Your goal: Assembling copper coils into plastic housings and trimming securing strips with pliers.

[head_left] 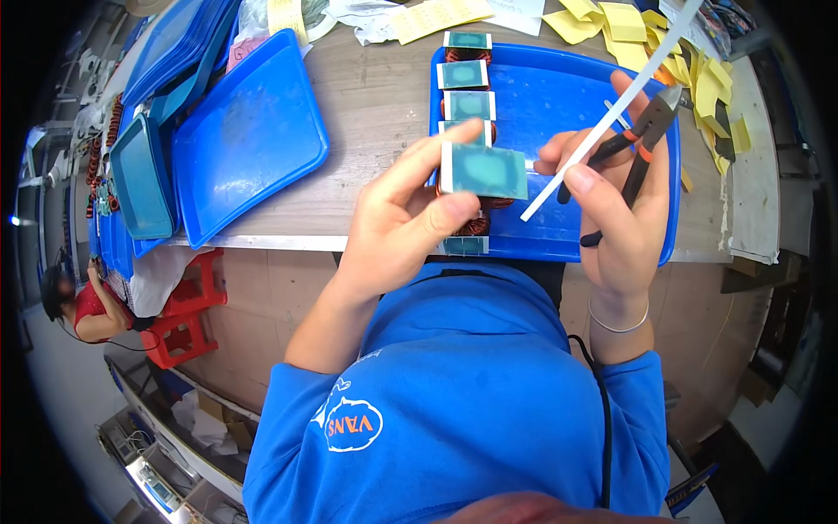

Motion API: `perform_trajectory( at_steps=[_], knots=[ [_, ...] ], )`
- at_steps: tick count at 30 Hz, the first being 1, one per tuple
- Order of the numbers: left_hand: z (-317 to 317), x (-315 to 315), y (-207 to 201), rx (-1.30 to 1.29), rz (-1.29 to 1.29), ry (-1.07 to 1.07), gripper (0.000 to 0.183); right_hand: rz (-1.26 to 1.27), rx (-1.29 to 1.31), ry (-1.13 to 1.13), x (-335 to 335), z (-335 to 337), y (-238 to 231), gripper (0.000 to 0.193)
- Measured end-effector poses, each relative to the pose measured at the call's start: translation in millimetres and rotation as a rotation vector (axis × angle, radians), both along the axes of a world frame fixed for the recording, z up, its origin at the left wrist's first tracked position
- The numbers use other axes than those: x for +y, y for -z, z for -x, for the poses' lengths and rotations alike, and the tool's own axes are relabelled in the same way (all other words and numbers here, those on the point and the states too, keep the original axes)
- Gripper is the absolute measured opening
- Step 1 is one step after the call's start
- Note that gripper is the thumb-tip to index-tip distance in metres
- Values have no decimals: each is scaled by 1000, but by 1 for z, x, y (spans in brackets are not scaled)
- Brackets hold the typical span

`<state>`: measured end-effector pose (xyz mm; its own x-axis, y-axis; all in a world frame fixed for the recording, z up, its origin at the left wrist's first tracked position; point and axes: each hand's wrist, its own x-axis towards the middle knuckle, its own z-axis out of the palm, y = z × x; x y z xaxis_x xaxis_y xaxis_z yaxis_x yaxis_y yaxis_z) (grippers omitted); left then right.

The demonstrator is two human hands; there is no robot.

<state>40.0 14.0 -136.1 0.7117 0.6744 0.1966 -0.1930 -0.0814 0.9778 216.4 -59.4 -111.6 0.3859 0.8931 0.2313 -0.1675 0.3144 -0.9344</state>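
My left hand [384,218] is closed on a coil block with a flat green-and-white face [484,170], thumb and fingers at its left end. It is held above a blue tray [559,79]. Pinched between thumb and fingers of my right hand [633,227] is a long white strip [659,50], its lower end close to the block. The same hand also carries side cutters [652,127] with dark handles, jaws toward the upper right. Along the tray's left edge stand several similar coil blocks [464,75] with copper windings; some are partly hidden by my left hand.
Another blue tray [253,140] lies tilted at the left, beside a teal tray [144,179] and stacked trays [179,61]. Yellow paper pieces [624,22] are scattered at the back right. A person in red [96,310] sits at far left near red stools [188,306].
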Motion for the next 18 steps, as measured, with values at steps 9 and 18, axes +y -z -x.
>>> perform_trajectory(
  at_steps=[9,18],
  knots=[
    [-19,-19,-3,-340,612,-56,56,44,78,-17,-4,5,4,58],
    [-14,-19,2,-198,223,-6,79,54,135,-80,-3,12,3,59]
  ],
)
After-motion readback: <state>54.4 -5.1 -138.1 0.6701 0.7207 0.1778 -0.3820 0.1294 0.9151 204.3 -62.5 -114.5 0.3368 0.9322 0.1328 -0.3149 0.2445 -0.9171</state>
